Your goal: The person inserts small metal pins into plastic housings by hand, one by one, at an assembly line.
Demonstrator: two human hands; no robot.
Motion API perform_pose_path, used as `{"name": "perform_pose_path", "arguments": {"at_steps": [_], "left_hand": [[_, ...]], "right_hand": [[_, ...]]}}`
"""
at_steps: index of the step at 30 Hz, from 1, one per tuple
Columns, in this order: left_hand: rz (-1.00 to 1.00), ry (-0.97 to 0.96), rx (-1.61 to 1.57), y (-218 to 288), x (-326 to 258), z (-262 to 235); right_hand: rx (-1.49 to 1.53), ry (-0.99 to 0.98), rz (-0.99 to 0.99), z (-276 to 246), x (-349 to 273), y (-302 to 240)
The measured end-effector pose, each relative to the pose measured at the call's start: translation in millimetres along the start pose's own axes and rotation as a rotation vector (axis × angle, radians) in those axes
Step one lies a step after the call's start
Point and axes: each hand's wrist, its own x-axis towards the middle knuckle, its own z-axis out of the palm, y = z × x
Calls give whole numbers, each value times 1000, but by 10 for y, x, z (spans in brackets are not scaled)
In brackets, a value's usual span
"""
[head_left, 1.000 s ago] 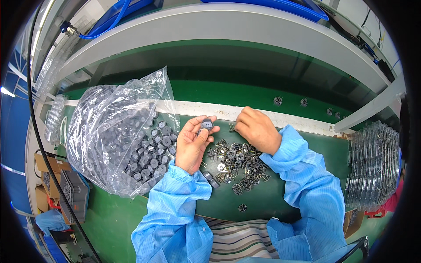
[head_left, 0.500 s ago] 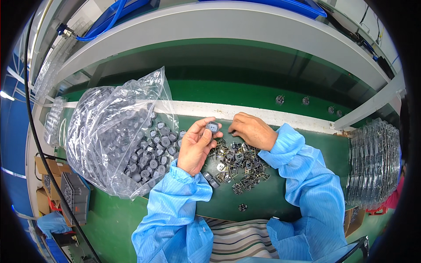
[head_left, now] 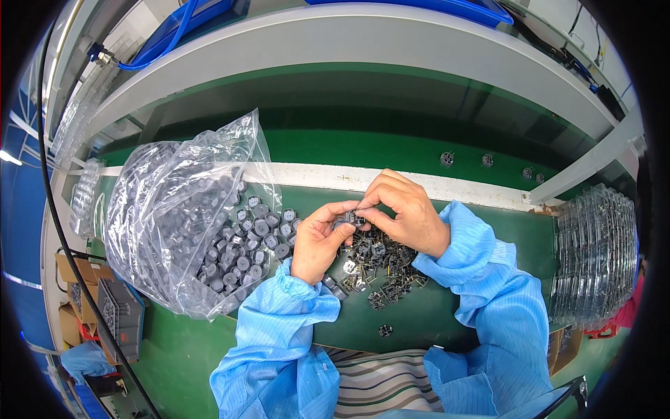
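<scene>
Above a heap of small dark parts with metal pins point(head_left: 387, 260), my two hands meet at a small grey plastic housing point(head_left: 354, 218). My left hand point(head_left: 314, 241) is closed around it, thumb against fingers. Thumb and forefinger of my right hand point(head_left: 410, 215) pinch right at the housing; whatever they hold is hidden by the fingers. To the left, many grey round housings point(head_left: 241, 255) spill from the mouth of a clear plastic bag point(head_left: 160, 216). A few more housings point(head_left: 333, 286) lie beside my left wrist. One loose pinned part point(head_left: 385, 330) lies near the front edge.
A stack of clear plastic trays point(head_left: 597, 258) stands at the right. Behind the white strip point(head_left: 314, 174), several pinned parts point(head_left: 487, 160) sit on the green surface. A grey shelf beam point(head_left: 363, 35) crosses above. A black cable point(head_left: 77, 258) hangs down the left side.
My right hand has lifted from the heap and moved left to my left hand. The housing in my left hand has come slightly lower and right, and the fingers now meet around it.
</scene>
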Motion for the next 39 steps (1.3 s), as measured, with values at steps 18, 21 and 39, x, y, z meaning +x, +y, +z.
{"name": "perform_pose_path", "arguments": {"at_steps": [18,21,39], "left_hand": [[348,181,526,49,-51,-11],[255,302,303,198,-136,-189],[264,-81,1114,-44,-487,-341]], "right_hand": [[551,-7,445,145,-79,268],[-337,163,153,-217,-32,805],[120,-457,121,265,-240,481]]}}
